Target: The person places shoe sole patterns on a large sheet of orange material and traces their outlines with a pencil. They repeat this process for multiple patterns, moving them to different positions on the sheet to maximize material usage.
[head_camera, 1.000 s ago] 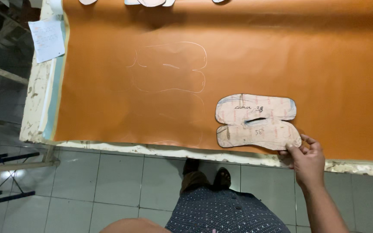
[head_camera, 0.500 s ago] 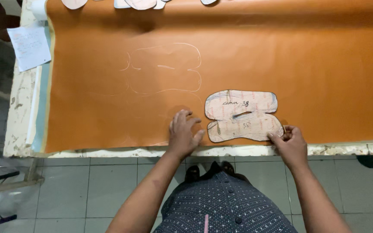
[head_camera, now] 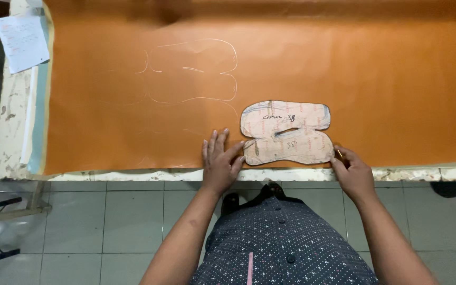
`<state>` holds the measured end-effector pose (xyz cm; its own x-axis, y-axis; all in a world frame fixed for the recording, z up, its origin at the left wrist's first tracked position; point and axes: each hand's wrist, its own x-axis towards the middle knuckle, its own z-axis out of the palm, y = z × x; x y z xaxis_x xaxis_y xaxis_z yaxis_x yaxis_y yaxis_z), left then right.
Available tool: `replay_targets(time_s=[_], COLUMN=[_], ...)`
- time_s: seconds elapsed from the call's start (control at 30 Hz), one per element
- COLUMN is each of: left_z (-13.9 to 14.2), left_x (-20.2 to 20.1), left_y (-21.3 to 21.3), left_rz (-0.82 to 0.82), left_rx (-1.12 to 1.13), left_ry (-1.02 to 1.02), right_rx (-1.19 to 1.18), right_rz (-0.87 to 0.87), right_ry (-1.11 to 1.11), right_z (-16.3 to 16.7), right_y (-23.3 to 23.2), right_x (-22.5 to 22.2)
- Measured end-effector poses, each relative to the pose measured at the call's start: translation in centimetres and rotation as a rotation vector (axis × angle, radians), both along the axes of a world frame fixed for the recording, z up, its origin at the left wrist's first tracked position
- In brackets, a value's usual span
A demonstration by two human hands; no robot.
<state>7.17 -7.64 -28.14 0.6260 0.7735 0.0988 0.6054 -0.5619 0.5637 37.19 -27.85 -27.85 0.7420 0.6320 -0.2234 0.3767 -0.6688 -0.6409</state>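
Orange leather sheet (head_camera: 376,79) on worktable (head_camera: 11,116), tiled floor (head_camera: 96,221) below | left hand (head_camera: 220,163) flat, fingers spread, beside cardboard pattern (head_camera: 286,132) | right hand (head_camera: 352,174) pinching possibly a pen at pattern's edge.

We see the pattern template (head_camera: 286,132) lying on the sheet (head_camera: 386,79) covering the tabletop (head_camera: 11,105), near its front edge, between our left hand (head_camera: 220,163) and right hand (head_camera: 352,174); a paper (head_camera: 21,41) lies far left.

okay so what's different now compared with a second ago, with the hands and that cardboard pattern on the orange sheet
The left hand, out of view a second ago, has come in and lies flat on the orange sheet, fingertips against the cardboard pattern's left edge. The pattern has shifted left, toward the traced outline. The right hand stays at the pattern's lower right corner, holding a small pen-like tool. The paper at the table's left end stayed put.
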Motion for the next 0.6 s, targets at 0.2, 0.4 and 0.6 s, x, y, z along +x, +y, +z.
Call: replay_targets(time_s=[0.2,0.4,0.6], left_z=[0.2,-0.5,-1.8], left_x=[-0.3,-0.6,-1.0], left_y=[0.3,0.4,0.6], left_rz=[-0.028,-0.021,0.022], left_rx=[-0.001,-0.010,-0.007], left_ry=[-0.026,-0.019,-0.119], right_rx=[0.057,-0.056,0.025], right_rz=[0.005,-0.066,0.008], right_ry=[0.078,0.131,0.064], right_z=[0.2,0.6,-0.2], right_y=[-0.4,-0.1,-0.5], right_x=[0.4,0.1,-0.1])
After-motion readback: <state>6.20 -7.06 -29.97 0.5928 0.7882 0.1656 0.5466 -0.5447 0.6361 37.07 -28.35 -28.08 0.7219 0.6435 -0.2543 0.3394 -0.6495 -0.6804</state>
